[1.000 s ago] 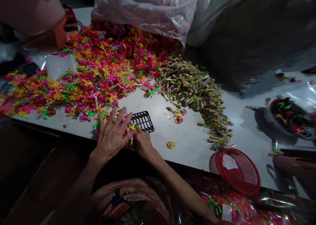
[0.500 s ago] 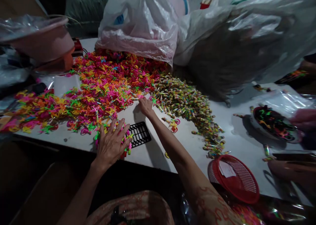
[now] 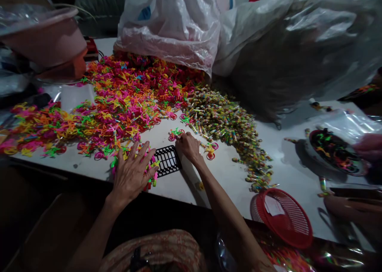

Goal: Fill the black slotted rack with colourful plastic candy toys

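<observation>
The left hand (image 3: 131, 172) is lying flat with fingers spread wide, pressing on a small clump of neon plastic pieces (image 3: 151, 172) at the table's (image 3: 227, 172) near edge. The right hand (image 3: 188, 144) is curling loosely, knuckles up, over a few pink and green pieces (image 3: 176, 133); whether it is pinching any cannot be seen. Between both hands, the black grid tray (image 3: 167, 160) is lying flat, its long axis running left-right, tilted slightly away at the right.

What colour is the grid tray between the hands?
Black, seen in the head view: grid tray.
</observation>
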Demonstrator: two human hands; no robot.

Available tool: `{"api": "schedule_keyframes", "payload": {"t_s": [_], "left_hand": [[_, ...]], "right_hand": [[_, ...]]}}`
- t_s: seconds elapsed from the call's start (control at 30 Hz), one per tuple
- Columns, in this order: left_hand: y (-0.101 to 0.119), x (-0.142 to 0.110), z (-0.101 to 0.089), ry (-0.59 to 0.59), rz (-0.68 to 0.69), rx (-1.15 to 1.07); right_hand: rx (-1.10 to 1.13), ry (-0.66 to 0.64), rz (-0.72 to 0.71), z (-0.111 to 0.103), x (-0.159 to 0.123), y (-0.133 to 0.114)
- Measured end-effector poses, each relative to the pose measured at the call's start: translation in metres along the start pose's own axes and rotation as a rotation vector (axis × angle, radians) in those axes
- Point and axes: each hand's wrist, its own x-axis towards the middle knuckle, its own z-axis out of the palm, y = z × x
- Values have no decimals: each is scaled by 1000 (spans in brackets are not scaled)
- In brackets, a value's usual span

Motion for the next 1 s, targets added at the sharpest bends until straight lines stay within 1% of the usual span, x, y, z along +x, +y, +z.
{"api": "schedule_keyframes", "payload": {"t_s": [0.07, 0.1, 0.17, 0.27, 0.33, 0.4, 0.47, 0.53, 0.6, 0.73, 0.83, 0.93, 1.0], "left_hand": [[0, 0, -1, -16, 2, 9], [-1, 0, -1, -21, 3, 13], [-1, 0, -1, -29, 7, 12], [-1, 0, -1, -28, 2, 3], [-1, 0, -2, -27, 0, 0], [-1, 0, -2, -29, -2, 1], [-1, 0, -2, -34, 0, 4], [-2, 0, -2, -39, 4, 7], [-2, 0, -2, -42, 6, 10], [-2, 0, -1, -32, 5, 10], [-1, 1, 0, -32, 1, 14], [-2, 3, 1, -46, 10, 23], [-2, 3, 1, -59, 21, 23]], "right_hand": [[95, -17, 24, 0, 7, -2], [181, -28, 35, 0, 9, -1], [452, -55, 50, 3, 8, 2], [946, -95, 64, 12, -4, 0], [1167, -147, 46, 20, -15, -7], [1278, -195, -4, 27, -24, -20], [1322, -211, -75, 34, -27, -33], [1302, -205, -139, 38, -26, -43], [1207, -196, -194, 41, -22, -49], [882, -145, -292, 38, -20, -50], [572, -142, -434, 31, -25, -51], [299, -200, -536, 21, -23, -54], [219, -304, -581, 12, -10, -56]]}}
